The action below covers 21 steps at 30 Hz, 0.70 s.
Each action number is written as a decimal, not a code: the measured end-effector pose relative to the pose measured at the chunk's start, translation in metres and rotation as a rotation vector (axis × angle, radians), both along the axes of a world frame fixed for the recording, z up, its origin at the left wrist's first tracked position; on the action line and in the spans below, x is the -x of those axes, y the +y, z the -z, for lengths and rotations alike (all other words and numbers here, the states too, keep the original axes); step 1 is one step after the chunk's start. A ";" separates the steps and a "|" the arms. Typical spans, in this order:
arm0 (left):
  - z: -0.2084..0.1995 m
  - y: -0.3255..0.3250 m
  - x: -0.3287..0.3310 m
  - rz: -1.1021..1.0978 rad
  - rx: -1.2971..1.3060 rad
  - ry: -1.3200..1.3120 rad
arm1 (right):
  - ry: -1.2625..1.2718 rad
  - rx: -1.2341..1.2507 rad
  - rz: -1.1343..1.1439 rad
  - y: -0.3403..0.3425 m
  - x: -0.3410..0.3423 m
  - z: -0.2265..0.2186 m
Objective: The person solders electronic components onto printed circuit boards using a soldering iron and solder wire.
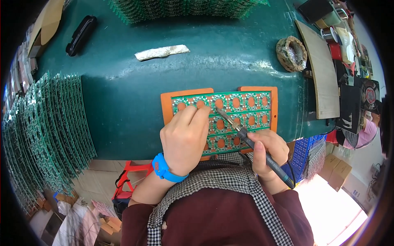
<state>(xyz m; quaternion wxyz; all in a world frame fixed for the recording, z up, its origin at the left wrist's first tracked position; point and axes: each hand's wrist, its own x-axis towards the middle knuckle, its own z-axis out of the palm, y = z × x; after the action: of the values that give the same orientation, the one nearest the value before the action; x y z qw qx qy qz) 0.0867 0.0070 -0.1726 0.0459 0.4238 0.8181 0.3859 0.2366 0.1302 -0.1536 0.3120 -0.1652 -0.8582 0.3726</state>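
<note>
A green circuit board panel (243, 110) with rows of round cut-outs lies in an orange holder (165, 105) at the table's near edge. My right hand (269, 149) is wrapped round the dark handle of a soldering iron (245, 136). The iron slants up and left, its tip at a cut-out in the far row. Over the left part of the panel, my left hand (184, 137) has its fingers pinched together close to the tip. Whatever they hold is hidden or too small to make out. A blue band (163, 169) circles my left wrist.
Many green boards (51, 123) stand upright at the left, and another stack (180, 10) at the far edge. A crumpled pale strip (162, 52), a black case (81, 35), a rough stone-like bowl (291, 53) and a wooden board (320, 74) rest on the green table (119, 110).
</note>
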 end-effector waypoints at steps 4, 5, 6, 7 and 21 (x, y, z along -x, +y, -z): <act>-0.002 -0.002 0.003 0.007 0.017 0.055 | 0.024 -0.056 0.004 0.001 0.000 0.000; -0.001 -0.003 0.004 -0.029 0.006 0.103 | 0.047 -0.074 0.018 0.001 0.001 0.000; -0.002 -0.003 0.004 -0.032 0.008 0.105 | 0.049 -0.072 0.015 0.001 0.002 -0.001; -0.003 -0.003 0.006 -0.067 0.000 0.083 | 0.048 -0.085 -0.008 0.001 0.004 -0.004; -0.001 -0.001 0.003 -0.038 0.060 0.019 | 0.004 -0.069 -0.069 -0.005 0.017 -0.002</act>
<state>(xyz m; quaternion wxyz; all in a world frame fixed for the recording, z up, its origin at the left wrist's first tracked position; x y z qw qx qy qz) 0.0834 0.0056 -0.1720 0.0433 0.4103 0.8377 0.3579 0.2197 0.1252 -0.1516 0.3061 -0.1239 -0.8752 0.3535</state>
